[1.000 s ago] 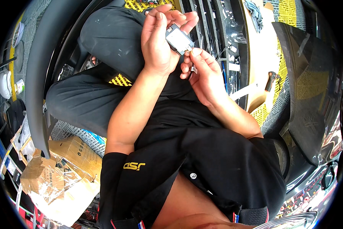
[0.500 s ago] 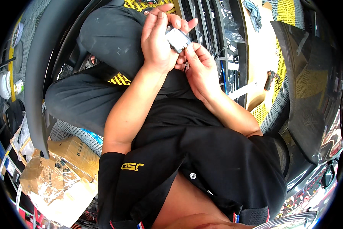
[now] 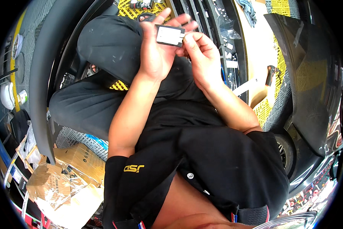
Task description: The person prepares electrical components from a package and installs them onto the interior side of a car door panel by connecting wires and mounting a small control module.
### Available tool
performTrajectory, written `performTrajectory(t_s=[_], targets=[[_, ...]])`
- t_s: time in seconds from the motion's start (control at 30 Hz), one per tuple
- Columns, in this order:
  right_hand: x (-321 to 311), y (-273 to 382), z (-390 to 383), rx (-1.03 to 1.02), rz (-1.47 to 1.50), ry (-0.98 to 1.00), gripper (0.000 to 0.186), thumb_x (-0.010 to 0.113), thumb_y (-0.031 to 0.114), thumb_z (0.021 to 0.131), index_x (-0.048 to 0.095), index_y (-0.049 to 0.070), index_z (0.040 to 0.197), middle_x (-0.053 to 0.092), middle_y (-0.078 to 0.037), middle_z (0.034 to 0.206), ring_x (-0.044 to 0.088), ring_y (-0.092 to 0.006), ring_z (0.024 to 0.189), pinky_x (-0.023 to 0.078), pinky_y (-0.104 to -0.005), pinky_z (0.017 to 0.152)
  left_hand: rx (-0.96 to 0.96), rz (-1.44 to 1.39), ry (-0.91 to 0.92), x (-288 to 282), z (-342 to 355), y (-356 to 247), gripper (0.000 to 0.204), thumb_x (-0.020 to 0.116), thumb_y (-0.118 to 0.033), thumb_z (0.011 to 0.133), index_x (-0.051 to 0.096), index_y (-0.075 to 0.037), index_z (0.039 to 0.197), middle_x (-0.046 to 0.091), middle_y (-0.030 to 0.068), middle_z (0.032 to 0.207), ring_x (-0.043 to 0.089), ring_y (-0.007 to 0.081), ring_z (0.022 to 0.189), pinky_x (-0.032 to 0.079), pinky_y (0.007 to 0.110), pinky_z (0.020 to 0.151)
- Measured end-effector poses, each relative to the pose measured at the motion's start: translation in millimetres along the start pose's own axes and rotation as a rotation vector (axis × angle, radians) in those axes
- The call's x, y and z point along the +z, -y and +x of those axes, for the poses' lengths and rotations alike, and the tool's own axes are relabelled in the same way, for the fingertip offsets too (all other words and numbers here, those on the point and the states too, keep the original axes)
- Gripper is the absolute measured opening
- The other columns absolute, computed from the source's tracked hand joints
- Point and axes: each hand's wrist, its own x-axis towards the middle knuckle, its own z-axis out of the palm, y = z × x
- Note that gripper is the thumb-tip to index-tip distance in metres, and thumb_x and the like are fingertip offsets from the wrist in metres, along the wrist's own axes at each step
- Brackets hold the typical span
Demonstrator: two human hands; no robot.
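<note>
A small flat black rectangular module with a white label lies face up over the palm of my left hand. The fingers of that hand are stretched out and spread, slightly blurred, behind the module. My right hand pinches the module's right edge between thumb and fingertips. Whether the left palm bears any of its weight cannot be made out. Both forearms reach up over my crossed, black-trousered legs.
A long dark car trim part curves along the left. To the right are slotted black parts, a cardboard strip, a power tool and a dark glossy panel. A cardboard box sits lower left.
My left hand has opened from around the module, its fingers spreading. The module has turned from a slant to nearly level and shifted slightly left and up, with my right hand still pinching it.
</note>
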Motion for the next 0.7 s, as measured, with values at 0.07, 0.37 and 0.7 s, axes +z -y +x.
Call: performTrajectory(t_s=[0.07,0.37,0.7], targets=[[-3.8,4.7,4.8,0.036,-0.084,0.045,0.019,0.065,0.02,0.102,0.066,0.001,0.107,0.067,-0.001,0.086,0.061,-0.0068,0.074,0.051,-0.0228,0.07,-0.005,0.317,0.032,-0.2,-5.1,-5.4,0.057,0.055,-0.038,0.105,0.041,-0.003,0.148,0.062,0.0234,0.132,0.058,0.0367,0.128,0.054,0.043,0.093],[-58.9,77.2,22.6,-0.109,-0.927,0.432,0.018,0.08,0.014,0.087,0.075,0.001,0.1,0.074,-0.006,0.088,0.068,-0.0104,0.079,0.054,-0.0271,0.073,0.157,0.309,-0.266,-6.6,-55.9,-129.2,0.039,0.061,-0.003,0.098,0.049,0.002,0.136,0.066,0.0237,0.119,0.071,0.0396,0.103,0.062,0.053,0.09],[-31.8,118.5,35.5,-0.575,-1.684,0.641,0.021,0.069,0.007,0.086,0.072,0.011,0.106,0.069,-0.003,0.095,0.064,-0.0259,0.096,0.046,-0.0401,0.088,0.509,0.418,-0.268,0.5,-170.7,-199.4,0.08,0.074,-0.004,0.089,0.027,0.0,0.154,0.067,0.0203,0.118,0.074,0.0356,0.091,0.066,0.039,0.071]])
